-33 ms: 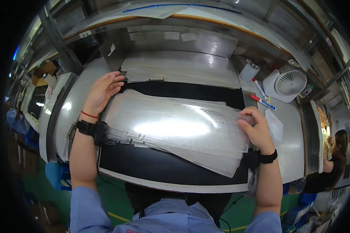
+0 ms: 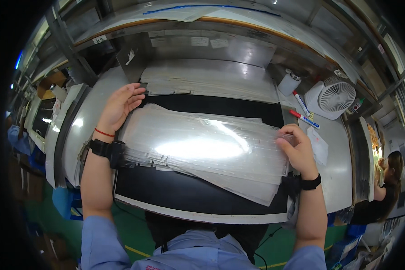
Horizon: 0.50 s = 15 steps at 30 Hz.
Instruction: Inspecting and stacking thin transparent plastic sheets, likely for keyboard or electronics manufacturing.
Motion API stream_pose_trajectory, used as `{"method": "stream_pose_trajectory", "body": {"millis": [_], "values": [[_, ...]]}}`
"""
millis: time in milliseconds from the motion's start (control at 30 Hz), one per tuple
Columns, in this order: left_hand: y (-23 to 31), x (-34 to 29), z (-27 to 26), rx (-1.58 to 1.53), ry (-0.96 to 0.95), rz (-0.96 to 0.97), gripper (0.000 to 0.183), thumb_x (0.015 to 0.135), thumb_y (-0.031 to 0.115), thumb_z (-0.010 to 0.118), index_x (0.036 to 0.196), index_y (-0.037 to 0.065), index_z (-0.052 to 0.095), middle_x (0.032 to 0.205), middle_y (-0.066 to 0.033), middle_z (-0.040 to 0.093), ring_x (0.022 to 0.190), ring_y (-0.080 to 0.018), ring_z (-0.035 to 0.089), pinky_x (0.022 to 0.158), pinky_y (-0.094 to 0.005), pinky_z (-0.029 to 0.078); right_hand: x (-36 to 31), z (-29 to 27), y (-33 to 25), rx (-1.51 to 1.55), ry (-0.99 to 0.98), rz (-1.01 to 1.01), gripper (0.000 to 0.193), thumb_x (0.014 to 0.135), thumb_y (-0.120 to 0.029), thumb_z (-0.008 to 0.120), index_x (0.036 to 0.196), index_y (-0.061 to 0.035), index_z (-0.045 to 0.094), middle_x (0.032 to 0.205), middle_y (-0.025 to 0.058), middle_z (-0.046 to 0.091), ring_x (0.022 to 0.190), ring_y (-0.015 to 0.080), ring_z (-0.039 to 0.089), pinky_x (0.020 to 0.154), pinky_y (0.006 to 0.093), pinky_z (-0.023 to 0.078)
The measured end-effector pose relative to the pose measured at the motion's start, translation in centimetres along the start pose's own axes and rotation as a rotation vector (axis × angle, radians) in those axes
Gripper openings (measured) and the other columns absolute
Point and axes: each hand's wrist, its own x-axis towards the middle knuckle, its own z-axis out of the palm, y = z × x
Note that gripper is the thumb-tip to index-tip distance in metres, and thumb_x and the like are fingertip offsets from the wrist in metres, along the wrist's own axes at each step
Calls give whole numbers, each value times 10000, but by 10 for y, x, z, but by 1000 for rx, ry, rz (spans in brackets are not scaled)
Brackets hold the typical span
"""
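Note:
A fanned stack of clear, thin plastic sheets (image 2: 180,123) lies across a black mat (image 2: 202,193) in front of me, with bright glare on its top. My right hand (image 2: 299,150) pinches the right edge of the upper sheet between thumb and fingers. At the stack's far left corner my left hand (image 2: 123,105) is held on edge, its fingers stretched out and slightly curved, with nothing in them. Whether its palm touches the sheets I cannot tell. Farther back, beyond a strip of the mat, rests another pile of clear sheets (image 2: 220,83).
A white fan (image 2: 332,98), a spray bottle (image 2: 289,83), a red-capped marker (image 2: 304,119) and a second marker (image 2: 300,102) stand or lie at the right. An overhead shelf (image 2: 238,20) spans the back. A person (image 2: 382,193) sits at the far right.

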Motion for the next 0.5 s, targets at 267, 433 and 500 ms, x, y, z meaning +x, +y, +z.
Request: {"method": "stream_pose_trajectory", "body": {"millis": [267, 433, 500], "values": [[6, -8, 13, -23, -246, -110, 352, 1035, 212, 497, 1286, -31, 532, 1099, -109, 686, 975, -163, 669, 885, -276, 543, 0, 3, -1, 389, 193, 175, 143, 936, -29, 618, 1075, -37, 583, 974, 8, 626, 889, 76, 577, 780, 221, 463], [1, -9, 12, 157, -239, -138, 244, 1015, 172, 534, 1179, 0, 593, 1002, -77, 700, 896, -126, 669, 836, -253, 534, 2, 5, 3, 445, 253, 205, 212, 927, -18, 631, 1129, -20, 569, 992, 20, 627, 887, 80, 584, 781, 219, 469], [-2, -8, 11, 141, -223, -100, 213, 1009, 157, 545, 1151, 8, 603, 984, -67, 699, 870, -112, 663, 806, -242, 531, 3, 6, 1, 452, 261, 229, 249, 922, -10, 637, 1159, -12, 561, 995, 28, 626, 861, 82, 586, 760, 220, 474]]}}
